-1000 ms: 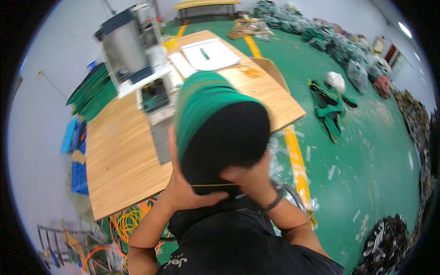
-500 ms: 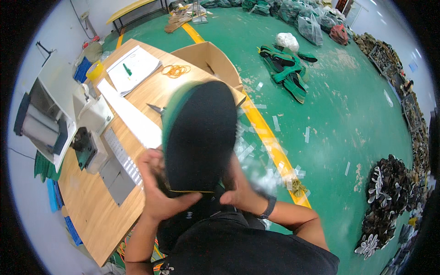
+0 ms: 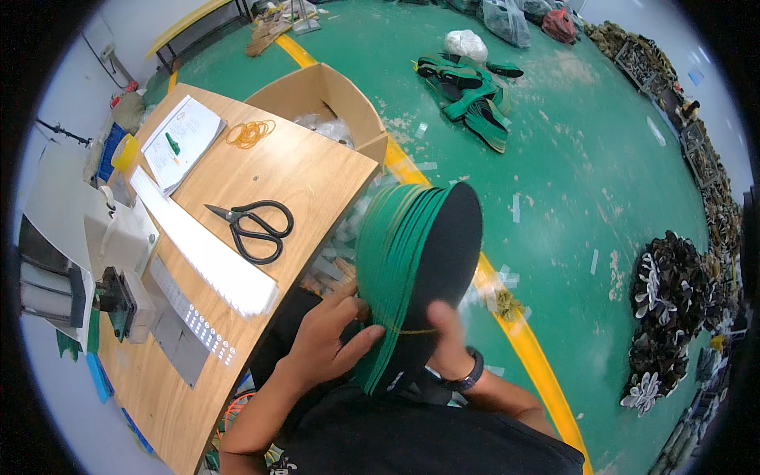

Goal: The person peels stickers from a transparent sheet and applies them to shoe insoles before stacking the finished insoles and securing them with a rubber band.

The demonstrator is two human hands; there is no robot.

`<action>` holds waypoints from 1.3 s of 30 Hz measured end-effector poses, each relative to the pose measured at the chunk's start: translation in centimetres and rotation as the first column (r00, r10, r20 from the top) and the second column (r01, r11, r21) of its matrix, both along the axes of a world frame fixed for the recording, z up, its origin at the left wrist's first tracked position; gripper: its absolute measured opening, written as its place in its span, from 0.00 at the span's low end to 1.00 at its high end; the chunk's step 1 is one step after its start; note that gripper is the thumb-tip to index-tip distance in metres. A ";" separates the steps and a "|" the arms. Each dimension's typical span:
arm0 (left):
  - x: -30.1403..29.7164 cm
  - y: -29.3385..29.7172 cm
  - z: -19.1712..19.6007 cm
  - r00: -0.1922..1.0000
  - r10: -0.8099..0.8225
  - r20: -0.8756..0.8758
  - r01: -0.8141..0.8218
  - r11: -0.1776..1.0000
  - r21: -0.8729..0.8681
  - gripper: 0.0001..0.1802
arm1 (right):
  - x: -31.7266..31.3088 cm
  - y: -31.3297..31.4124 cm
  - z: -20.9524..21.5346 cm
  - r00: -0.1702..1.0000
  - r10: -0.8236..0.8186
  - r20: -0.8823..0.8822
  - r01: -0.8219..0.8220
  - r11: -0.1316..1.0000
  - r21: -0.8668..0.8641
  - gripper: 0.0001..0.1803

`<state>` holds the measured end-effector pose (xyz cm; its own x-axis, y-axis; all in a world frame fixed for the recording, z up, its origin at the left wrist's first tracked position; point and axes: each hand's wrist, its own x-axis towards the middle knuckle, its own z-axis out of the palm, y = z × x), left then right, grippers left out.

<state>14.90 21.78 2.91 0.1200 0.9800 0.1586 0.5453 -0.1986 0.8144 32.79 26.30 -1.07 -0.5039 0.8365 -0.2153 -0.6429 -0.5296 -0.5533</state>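
A green floor with a yellow stripe (image 3: 570, 206) spread beneath everything, and a light wood-grain table (image 3: 309, 162) stood on the left. An open brown cardboard box (image 3: 366, 111) sat just past the table's far edge. Beside the table, in front of the person's torso, a thick stack of green-and-black sole-shaped sheets (image 3: 392, 245) was held tilted, its black face turned rightward. The left hand (image 3: 328, 332) clasped the stack's green edge, thumb and fingers against it. The right hand (image 3: 451, 344), blurred, was at the black face, thumb raised; whether it pinched anything could not be told. Black-handled metal scissors (image 3: 235, 215) lay on the table, near loose orange rubber bands (image 3: 250, 133). A thin yellowish band (image 3: 416, 332) crossed the stack's lower part.
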 end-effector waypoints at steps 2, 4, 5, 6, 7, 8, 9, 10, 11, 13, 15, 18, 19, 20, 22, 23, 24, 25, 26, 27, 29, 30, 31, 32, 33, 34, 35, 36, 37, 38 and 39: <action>0.2 0.3 -0.4 0.998 0.026 -0.053 -0.023 0.998 0.059 0.10 | 0.8 1.0 -1.1 0.999 -0.010 0.036 0.010 1.000 -0.012 0.37; 0.3 0.2 -0.8 0.993 0.075 -0.096 -0.058 0.984 0.166 0.09 | 1.5 2.4 -4.2 0.995 -0.044 0.086 0.046 0.999 -0.014 0.43; 0.2 -0.2 -0.8 0.995 0.077 -0.063 -0.071 0.992 0.103 0.09 | 1.9 3.7 -4.4 0.995 -0.091 0.044 0.094 0.992 -0.081 0.44; -0.3 -1.2 -0.7 0.996 0.085 -0.029 -0.084 0.996 0.038 0.10 | 2.5 4.8 -4.0 0.987 -0.134 0.086 0.142 0.984 -0.103 0.39; -0.9 -2.2 -0.6 0.995 0.099 0.000 -0.099 0.995 -0.020 0.11 | 3.0 5.8 -4.3 0.969 -0.178 0.170 0.198 0.974 -0.111 0.36; -1.6 -3.2 -0.5 0.992 0.117 -0.043 -0.116 0.993 0.030 0.10 | 3.6 6.8 -5.0 0.941 -0.222 0.254 0.255 0.961 -0.108 0.33; -2.2 -4.3 -0.4 0.986 0.142 -0.085 -0.136 0.988 0.079 0.11 | 4.1 7.4 -5.9 0.938 -0.220 0.268 0.270 0.948 -0.168 0.30; -3.0 -5.5 -0.3 0.978 0.168 -0.126 -0.152 0.980 0.128 0.11 | 4.6 7.9 -7.2 0.934 -0.218 0.283 0.286 0.931 -0.227 0.27; -3.5 -6.8 0.0 0.969 0.213 -0.128 -0.199 0.973 0.117 0.10 | 5.6 8.5 -9.2 0.955 -0.166 0.244 0.239 0.920 -0.311 0.26; -4.7 -9.6 0.8 0.937 0.321 -0.140 -0.309 0.946 0.096 0.08 | 5.5 10.1 -11.0 0.939 -0.178 0.294 0.261 0.927 -0.270 0.24; -5.6 -12.7 1.4 0.885 0.450 -0.116 -0.437 0.891 0.124 0.07 | 4.5 13.2 -12.1 0.932 -0.187 0.312 0.236 0.963 -0.130 0.24; -7.4 -17.2 1.9 0.767 0.627 -0.138 -0.561 0.759 0.330 0.06 | 0.6 21.9 -9.7 0.869 -0.335 0.364 0.284 0.940 0.187 0.23; -8.5 -18.3 2.5 0.748 0.636 -0.192 -0.559 0.759 0.335 0.06 | 1.0 27.5 -9.2 0.791 -0.456 0.408 0.228 0.839 0.495 0.25; -9.8 -19.8 3.0 0.685 0.701 -0.201 -0.603 0.699 0.384 0.06 | 0.7 32.0 -6.6 0.705 -0.562 0.433 0.173 0.728 0.664 0.24; -12.2 -22.3 4.5 0.500 0.844 -0.197 -0.708 0.529 0.468 0.06 | 1.8 39.0 2.8 0.533 -0.776 0.337 0.024 0.412 0.911 0.26; -13.1 -23.9 5.7 0.385 0.904 -0.186 -0.759 0.425 0.493 0.06 | 1.8 40.5 7.1 0.504 -0.835 0.222 0.000 0.256 0.967 0.29; -13.9 -25.5 6.4 0.351 0.936 -0.029 -0.814 0.320 0.486 0.06 | 0.2 40.3 9.8 0.519 -0.850 0.087 0.016 0.112 0.994 0.24; -15.8 -26.8 7.0 0.329 0.933 0.146 -0.851 0.226 0.474 0.07 | 0.2 40.1 13.8 0.503 -0.862 -0.065 0.026 -0.059 0.998 0.23; -17.4 -28.2 7.1 0.275 0.953 0.128 -0.844 0.176 0.507 0.08 | -1.3 37.1 15.8 0.583 -0.811 -0.050 0.119 0.024 0.993 0.21; -18.6 -30.0 7.5 0.220 0.965 0.139 -0.866 0.127 0.484 0.09 | -4.1 32.2 16.1 0.551 -0.823 -0.141 0.132 -0.081 0.988 0.20; -23.6 -32.3 7.3 0.169 0.939 0.301 -0.876 0.004 0.483 0.09 | -8.1 24.1 15.9 0.481 -0.862 -0.159 -0.067 -0.216 0.974 0.23; -26.5 -34.0 7.4 0.125 0.951 0.282 -0.874 -0.028 0.484 0.09 | -10.3 22.0 14.0 0.519 -0.845 -0.126 -0.175 -0.249 0.952 0.24; -29.7 -35.9 6.9 0.093 0.957 0.274 -0.874 -0.053 0.483 0.10 | -11.9 18.9 12.2 0.652 -0.758 -0.011 -0.181 -0.170 0.969 0.25; -33.2 -36.7 5.6 0.066 0.966 0.250 -0.857 -0.073 0.510 0.11 | -11.9 15.8 10.9 0.712 -0.700 0.046 -0.184 -0.123 0.975 0.25; -36.9 -37.4 4.8 0.028 0.975 0.219 -0.840 -0.097 0.535 0.12 | -11.9 14.4 9.2 0.691 -0.715 0.111 -0.275 -0.117 0.954 0.28; -40.8 -38.3 4.6 0.009 0.992 0.130 -0.790 -0.072 0.608 0.13 | -13.0 11.9 8.4 0.687 -0.704 0.180 -0.330 -0.082 0.941 0.28; -43.9 -38.7 4.4 -0.009 0.999 0.048 -0.742 -0.039 0.669 0.15 | -13.1 10.4 7.2 0.707 -0.662 0.249 -0.345 -0.016 0.938 0.27; -46.1 -38.6 5.1 -0.048 0.998 -0.033 -0.719 -0.011 0.695 0.17 | -13.0 9.0 6.0 0.710 -0.633 0.308 -0.366 0.041 0.930 0.26; -48.3 -38.1 6.0 -0.088 0.990 -0.108 -0.695 0.016 0.719 0.18 | -12.8 7.8 5.3 0.712 -0.603 0.360 -0.385 0.093 0.918 0.25; -50.6 -38.0 7.1 -0.129 0.978 -0.163 -0.653 0.039 0.756 0.20 | -12.8 6.5 5.1 0.686 -0.598 0.415 -0.414 0.148 0.898 0.25; -52.4 -37.5 8.3 -0.172 0.962 -0.214 -0.606 0.068 0.792 0.22 | -12.4 5.5 4.6 0.658 -0.591 0.466 -0.437 0.204 0.876 0.25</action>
